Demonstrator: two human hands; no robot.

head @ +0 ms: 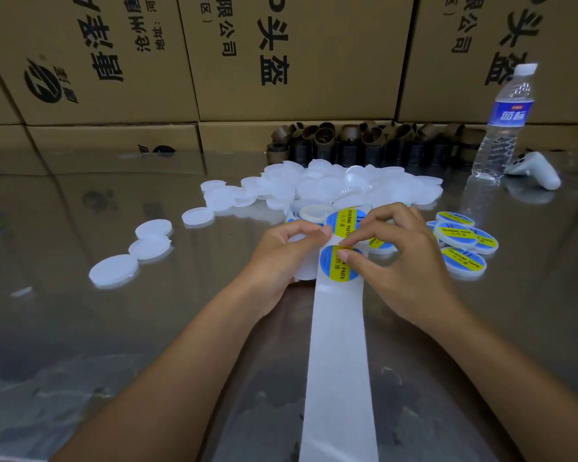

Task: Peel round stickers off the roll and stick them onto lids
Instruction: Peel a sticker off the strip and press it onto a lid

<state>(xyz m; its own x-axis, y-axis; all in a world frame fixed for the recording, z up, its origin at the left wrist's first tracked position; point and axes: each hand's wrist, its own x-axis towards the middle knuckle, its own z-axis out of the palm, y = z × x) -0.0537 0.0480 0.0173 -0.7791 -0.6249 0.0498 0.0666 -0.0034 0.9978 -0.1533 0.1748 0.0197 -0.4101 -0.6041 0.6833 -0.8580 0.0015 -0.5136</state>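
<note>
The backing strip (341, 361) runs up the middle of the steel table (80, 328) from the near edge to the hands, and its near length is already bare. At its far end the right hand (404, 271) pinches the far rim of the nearest sticker (332, 268) between thumb and forefinger. The left hand (277, 258) curls round what looks like a blank held lid (302, 271) tucked beside and partly under the strip, with its thumb along the strip's left edge.

To do this step well, lift the rim slowly at a low angle while the left thumb keeps the liner down. Touch only the sticker's edge (fingerprints spoil the glue). Then centre it on the lid and press from one side across.

Just beyond lies the next sticker (346, 221), and then the roll (314, 213), lying flat against the near edge of the pile of blank lids (331, 185). That crowding may drag on the strip when it is pulled.

Finished lids (461, 243) sit heaped near the right wrist, which could knock them. Loose blank lids (114, 270) lie well apart on the left.

Farther back are brown tubes (364, 138), and at far right a water bottle (501, 128) and a white controller (534, 170). Cartons (97, 61) line the back. Nothing stands between the sticker and the held lid.
</note>
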